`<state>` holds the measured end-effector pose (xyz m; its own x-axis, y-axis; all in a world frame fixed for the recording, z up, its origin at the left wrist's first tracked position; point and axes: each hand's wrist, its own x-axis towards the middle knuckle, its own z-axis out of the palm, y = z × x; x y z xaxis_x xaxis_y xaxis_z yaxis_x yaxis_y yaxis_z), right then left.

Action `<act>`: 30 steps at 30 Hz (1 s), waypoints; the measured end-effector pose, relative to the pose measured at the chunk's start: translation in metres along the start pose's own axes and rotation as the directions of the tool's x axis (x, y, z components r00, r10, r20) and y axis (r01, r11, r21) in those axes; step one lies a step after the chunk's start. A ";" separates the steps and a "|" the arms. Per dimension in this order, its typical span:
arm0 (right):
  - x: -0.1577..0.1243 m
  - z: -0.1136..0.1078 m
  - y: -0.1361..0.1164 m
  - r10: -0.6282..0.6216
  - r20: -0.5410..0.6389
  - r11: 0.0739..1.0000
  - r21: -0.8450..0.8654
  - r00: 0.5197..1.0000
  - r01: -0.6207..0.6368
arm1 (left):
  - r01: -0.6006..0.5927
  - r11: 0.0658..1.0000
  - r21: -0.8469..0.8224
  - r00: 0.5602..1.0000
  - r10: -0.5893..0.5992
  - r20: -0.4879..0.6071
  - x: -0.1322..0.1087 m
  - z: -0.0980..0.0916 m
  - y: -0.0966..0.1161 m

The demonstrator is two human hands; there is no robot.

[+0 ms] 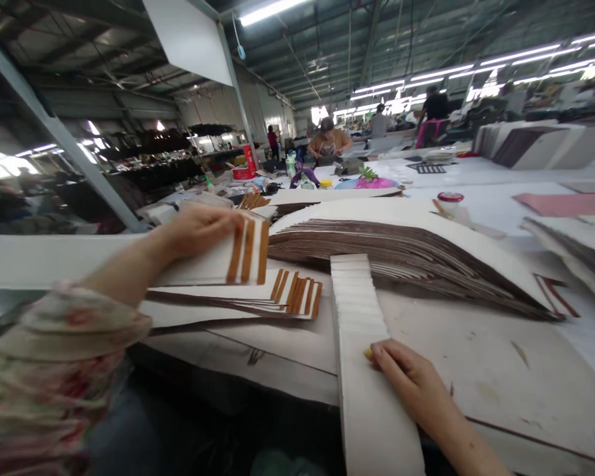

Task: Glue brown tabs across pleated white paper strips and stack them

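Observation:
My left hand [198, 228] is closed on a white panel [203, 268] with brown strips across its right end, held above a pile of similar strip-ended panels [258, 297]. My right hand [401, 370] has its fingers pressed together over a long white strip stack [361, 344], whose upper pieces lie in overlapping steps. A small yellow thing [367, 353] shows at the right fingertips; whether it is held or worn on a finger, I cannot tell. Behind the strip stack lies a thick fanned pile of white sheets [401, 244] with dark undersides.
A lidded tub [450, 199] and a pink sheet [555, 203] lie toward the right. Upright grey and white panels [545, 142] stand farther back. A metal post [84, 155] rises at the left. Another person [330, 140] works across the table.

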<state>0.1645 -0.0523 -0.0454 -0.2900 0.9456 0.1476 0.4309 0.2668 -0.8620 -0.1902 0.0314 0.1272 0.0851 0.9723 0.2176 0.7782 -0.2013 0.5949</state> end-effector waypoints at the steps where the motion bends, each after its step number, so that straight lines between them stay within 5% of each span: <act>1: 0.000 0.000 -0.001 -0.013 -0.003 1.000 -0.013 1.000 0.013 | -0.098 0.993 0.069 0.992 0.092 0.091 0.006 0.013 -0.005; 5: -0.003 0.002 -0.006 -0.045 -0.009 0.998 -0.037 0.999 0.045 | -0.193 0.973 0.128 0.972 0.173 0.158 0.019 0.075 -0.043; 9: -0.008 0.008 -0.006 -0.138 -0.041 0.985 -0.107 0.990 0.133 | -0.259 0.928 0.267 0.965 0.258 0.041 0.015 0.093 -0.069; 13: -0.010 0.013 0.000 -0.203 -0.076 0.969 -0.158 0.976 0.189 | -0.287 0.914 0.286 0.945 0.320 -0.073 -0.015 0.104 -0.036; 15: -0.011 0.013 0.001 -0.214 -0.070 0.966 -0.161 0.974 0.200 | -0.292 0.947 0.134 0.954 0.299 -0.035 -0.043 0.126 -0.007; 18: -0.011 0.010 0.001 -0.222 -0.048 0.963 -0.165 0.974 0.211 | -0.271 0.962 -0.036 0.946 0.273 0.173 -0.087 0.172 0.028; 22: -0.015 0.008 0.004 -0.185 -0.093 0.961 -0.223 0.978 0.161 | -0.159 0.978 -0.132 0.970 0.180 0.166 -0.116 0.215 0.044; 26: -0.028 0.008 0.013 -0.085 -0.268 0.958 -0.286 0.960 0.005 | -0.103 0.970 -0.220 0.974 0.144 0.176 -0.118 0.223 0.046; 30: -0.046 0.005 0.016 -0.010 -0.270 0.958 -0.279 0.963 -0.069 | -0.116 0.963 -0.243 0.958 0.173 0.230 -0.124 0.221 0.052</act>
<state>0.1803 -0.0924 -0.0686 -0.0530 0.9582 0.2812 0.6710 0.2427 -0.7006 -0.0231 -0.0737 -0.0397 0.3592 0.9237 0.1336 0.5887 -0.3353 0.7355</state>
